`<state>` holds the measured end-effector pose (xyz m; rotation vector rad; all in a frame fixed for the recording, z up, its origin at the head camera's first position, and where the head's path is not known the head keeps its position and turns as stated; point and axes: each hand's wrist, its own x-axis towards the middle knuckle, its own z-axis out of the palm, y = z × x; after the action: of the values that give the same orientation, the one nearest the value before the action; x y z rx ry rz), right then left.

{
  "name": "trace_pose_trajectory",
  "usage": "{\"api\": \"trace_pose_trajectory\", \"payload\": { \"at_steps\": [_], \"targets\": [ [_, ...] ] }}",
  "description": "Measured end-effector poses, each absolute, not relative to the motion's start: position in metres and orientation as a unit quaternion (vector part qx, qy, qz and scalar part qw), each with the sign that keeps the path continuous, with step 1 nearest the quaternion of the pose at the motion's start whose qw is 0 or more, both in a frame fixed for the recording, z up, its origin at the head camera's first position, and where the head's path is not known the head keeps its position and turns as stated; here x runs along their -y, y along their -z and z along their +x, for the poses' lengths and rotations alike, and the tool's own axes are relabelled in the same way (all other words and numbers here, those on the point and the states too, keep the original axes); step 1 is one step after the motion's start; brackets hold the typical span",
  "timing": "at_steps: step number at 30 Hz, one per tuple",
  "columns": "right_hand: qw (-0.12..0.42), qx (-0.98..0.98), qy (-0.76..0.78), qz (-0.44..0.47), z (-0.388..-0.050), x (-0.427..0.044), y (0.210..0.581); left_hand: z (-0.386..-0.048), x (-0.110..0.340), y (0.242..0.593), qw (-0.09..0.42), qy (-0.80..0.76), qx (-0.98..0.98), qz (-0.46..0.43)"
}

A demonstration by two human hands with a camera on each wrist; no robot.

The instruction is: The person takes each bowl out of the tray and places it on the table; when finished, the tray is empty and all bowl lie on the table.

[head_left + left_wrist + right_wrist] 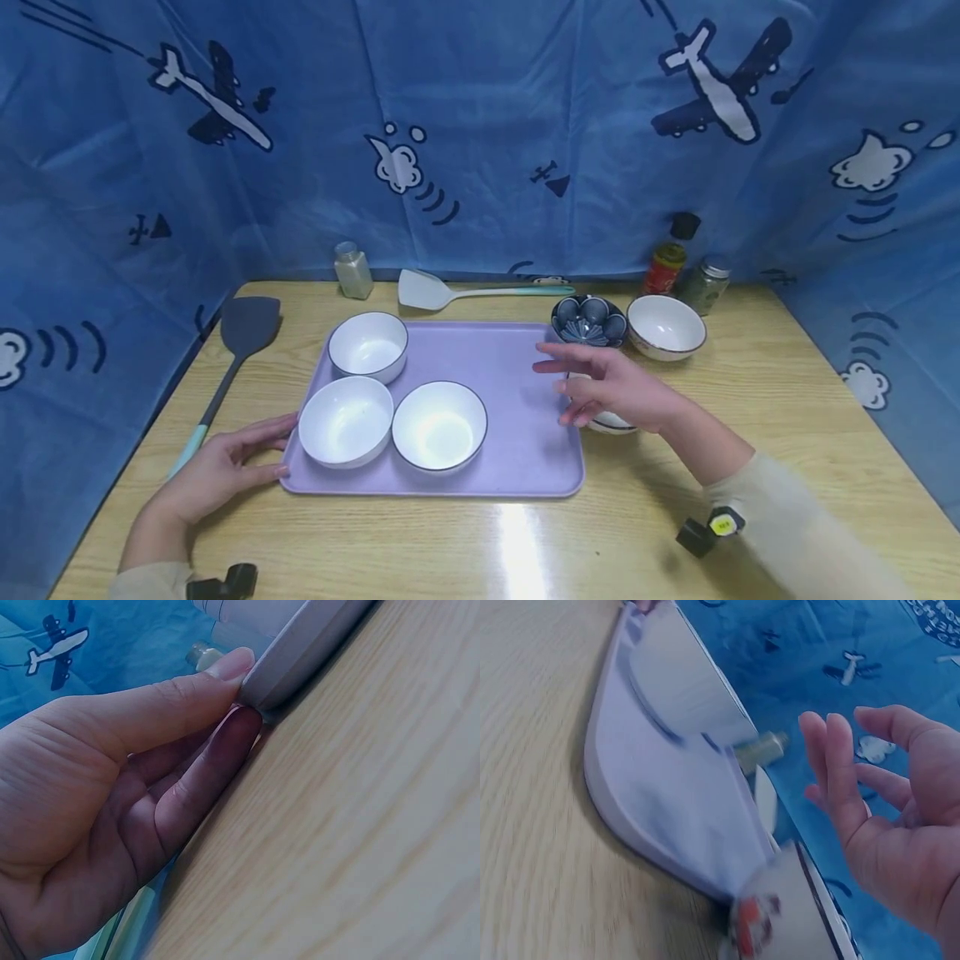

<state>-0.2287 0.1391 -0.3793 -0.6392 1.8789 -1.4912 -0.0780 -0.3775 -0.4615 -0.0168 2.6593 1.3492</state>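
Observation:
A lilac tray (517, 400) lies on the wooden table, with three white dark-rimmed bowls (439, 426) grouped on its left half. My left hand (225, 467) pinches the tray's left edge; in the left wrist view the thumb (180, 701) is on the rim and a fingertip is at its underside. Over the tray's right edge hovers my right hand (618, 387), fingers spread and holding nothing. Beneath it a white bowl (611, 423) is partly hidden; the right wrist view shows a patterned white bowl (787, 907) beside the tray, below the hand.
A dark patterned bowl (588, 321) and another white bowl (666, 327) stand behind my right hand. Further back are a red-labelled bottle (664, 262) and a jar (705, 285). A white spatula (427, 290), a shaker (353, 271) and a dark spatula (247, 325) lie or stand around the tray.

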Motion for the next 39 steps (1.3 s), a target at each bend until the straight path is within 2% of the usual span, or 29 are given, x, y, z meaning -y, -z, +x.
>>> {"api": "trace_pose_trajectory", "payload": {
  "at_steps": [8,18,39],
  "targets": [
    [0.364,-0.699,0.56,-0.256,-0.222,-0.098,0.39,-0.079,0.376,0.461,0.087,-0.447,-0.89,-0.009],
    [0.382,-0.701,0.542,-0.264,-0.215,-0.06,0.403,-0.077,0.376,0.461,0.088,-0.447,-0.89,-0.012],
    [0.396,-0.655,0.605,-0.219,-0.202,-0.041,0.421,-0.078,0.376,0.46,0.077,-0.444,-0.893,-0.01]
  ]
}}
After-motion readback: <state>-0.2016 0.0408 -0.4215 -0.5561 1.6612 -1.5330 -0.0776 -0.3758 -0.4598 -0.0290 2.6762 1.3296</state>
